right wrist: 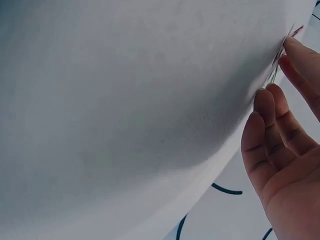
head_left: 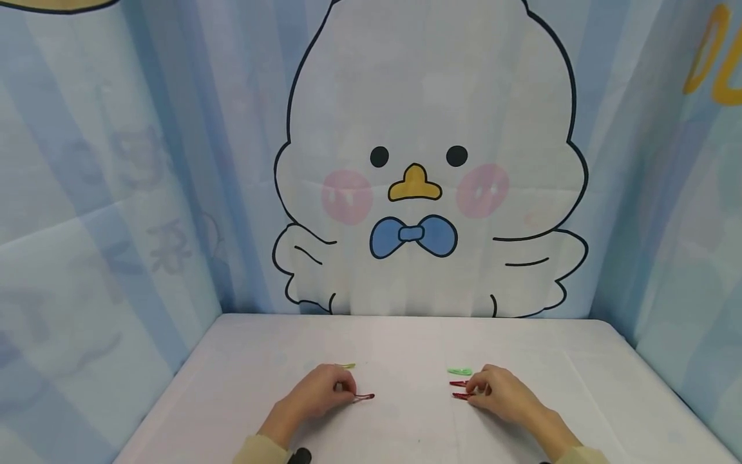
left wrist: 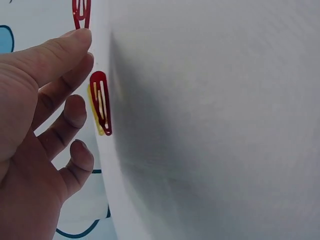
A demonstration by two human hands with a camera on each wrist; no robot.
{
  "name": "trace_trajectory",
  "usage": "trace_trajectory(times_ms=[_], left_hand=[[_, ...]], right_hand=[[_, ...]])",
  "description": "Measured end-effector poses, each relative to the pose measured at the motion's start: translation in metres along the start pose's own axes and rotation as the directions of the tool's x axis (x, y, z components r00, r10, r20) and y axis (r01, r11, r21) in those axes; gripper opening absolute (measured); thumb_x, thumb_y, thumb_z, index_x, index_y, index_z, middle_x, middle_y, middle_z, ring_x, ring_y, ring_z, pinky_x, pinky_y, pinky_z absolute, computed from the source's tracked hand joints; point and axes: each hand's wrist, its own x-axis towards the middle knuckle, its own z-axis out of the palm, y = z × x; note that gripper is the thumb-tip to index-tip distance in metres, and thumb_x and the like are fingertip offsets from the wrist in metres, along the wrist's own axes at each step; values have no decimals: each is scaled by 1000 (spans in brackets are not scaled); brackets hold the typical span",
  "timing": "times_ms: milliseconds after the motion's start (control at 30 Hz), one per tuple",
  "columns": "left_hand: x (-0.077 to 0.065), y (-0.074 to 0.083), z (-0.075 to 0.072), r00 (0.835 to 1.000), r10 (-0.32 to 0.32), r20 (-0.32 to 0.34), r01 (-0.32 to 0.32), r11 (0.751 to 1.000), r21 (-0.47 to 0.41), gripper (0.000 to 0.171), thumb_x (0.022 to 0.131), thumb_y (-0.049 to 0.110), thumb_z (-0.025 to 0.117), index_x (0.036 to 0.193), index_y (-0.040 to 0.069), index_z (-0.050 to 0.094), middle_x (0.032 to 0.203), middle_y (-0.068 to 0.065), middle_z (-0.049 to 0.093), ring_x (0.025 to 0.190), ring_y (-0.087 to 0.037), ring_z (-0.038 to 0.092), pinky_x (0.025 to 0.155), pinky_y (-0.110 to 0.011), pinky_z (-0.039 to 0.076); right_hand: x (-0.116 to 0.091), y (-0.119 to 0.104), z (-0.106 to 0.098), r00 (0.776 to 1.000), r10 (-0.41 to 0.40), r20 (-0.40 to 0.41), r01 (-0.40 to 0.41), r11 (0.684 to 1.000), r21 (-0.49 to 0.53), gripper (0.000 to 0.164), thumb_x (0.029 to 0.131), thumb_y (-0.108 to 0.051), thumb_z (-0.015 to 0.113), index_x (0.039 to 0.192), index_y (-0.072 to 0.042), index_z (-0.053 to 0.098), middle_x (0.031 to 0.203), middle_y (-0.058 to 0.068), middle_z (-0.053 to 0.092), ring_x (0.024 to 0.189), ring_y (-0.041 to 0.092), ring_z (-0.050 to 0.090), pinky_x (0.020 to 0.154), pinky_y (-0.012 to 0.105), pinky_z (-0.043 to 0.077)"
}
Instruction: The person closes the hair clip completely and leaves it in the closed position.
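Note:
My left hand [head_left: 324,390] pinches one end of a red snap hair clip [head_left: 365,396] between thumb and forefinger, the other fingers loosely curled. In the left wrist view, a second red clip [left wrist: 106,92] and a yellow clip [left wrist: 93,112] lie on the table beyond those fingers. My right hand [head_left: 505,394] is low over the table at the right, its thumb and forefinger pinching the nearer red hair clip [head_left: 460,396]. Just behind that clip is another red clip [head_left: 458,384], partly covered by the fingers. A green clip [head_left: 460,371] lies farthest back of these.
The white table [head_left: 411,425] runs back to a hanging cloth [head_left: 429,96] printed with a white bird. More blue-striped cloth [head_left: 87,225] hangs along both sides.

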Motion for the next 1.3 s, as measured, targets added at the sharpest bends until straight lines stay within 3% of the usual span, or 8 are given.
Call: trace_trajectory(times_ms=[133,267,433,567,867,1000,1167,1300], left_hand=[[1,6,-4,1000,-23,8,23,999,-40,15,90,7,75,84,21,72,81,10,60,77,-11,53,73,-30,47],[1,12,-9,1000,8,8,-7,999,-45,14,90,7,76,85,20,72,80,10,60,75,-10,52,70,-28,46],[1,20,-14,996,89,-13,-90,995,-36,12,90,6,76,85,16,72,77,11,58,71,-8,50,64,-26,44],[0,26,-16,993,114,-19,-115,993,-32,10,90,7,75,86,15,72,77,11,57,71,-7,49,64,-27,43],[1,42,-24,982,184,-33,-185,982,-24,7,91,11,76,90,17,73,81,15,60,77,-6,52,69,-26,45],[1,49,-27,975,219,-38,-220,975,-16,6,92,12,75,92,17,73,84,17,60,80,-5,52,71,-25,46],[-1,60,-29,973,228,-28,-229,973,-33,7,92,11,75,93,18,73,84,18,60,82,-5,53,74,-26,47],[-3,70,-29,968,249,-24,-250,967,-44,7,92,10,75,93,17,73,84,18,61,83,-4,53,77,-30,49]], right_hand=[[-1,-2,-4,1000,16,-16,-16,1000,7,13,81,-15,84,86,-21,74,82,-6,55,73,14,49,64,30,42],[-1,-5,-10,999,5,-43,-4,1000,17,12,82,-16,83,88,-22,75,84,-6,56,74,13,49,64,30,43],[-5,-10,-20,992,-93,-89,93,996,6,12,85,-19,82,95,-17,75,87,-8,58,76,11,51,63,28,43],[-7,-13,-25,980,-158,-118,159,987,1,16,86,-21,81,99,-15,75,90,-9,60,78,10,53,64,28,45],[-8,-34,-29,981,-134,-141,148,985,94,22,87,-22,81,105,-13,75,98,-4,64,81,10,54,66,26,48],[-10,-47,-30,965,-206,-161,227,966,127,20,88,-24,80,105,-15,75,100,-4,65,82,7,55,70,28,50],[-11,-64,-28,939,-281,-197,311,940,141,16,88,-22,80,103,-21,75,98,-12,64,82,5,56,73,28,51],[-11,-72,-22,908,-351,-230,392,906,161,16,88,-18,80,102,-21,75,97,-15,66,82,6,58,70,28,51]])
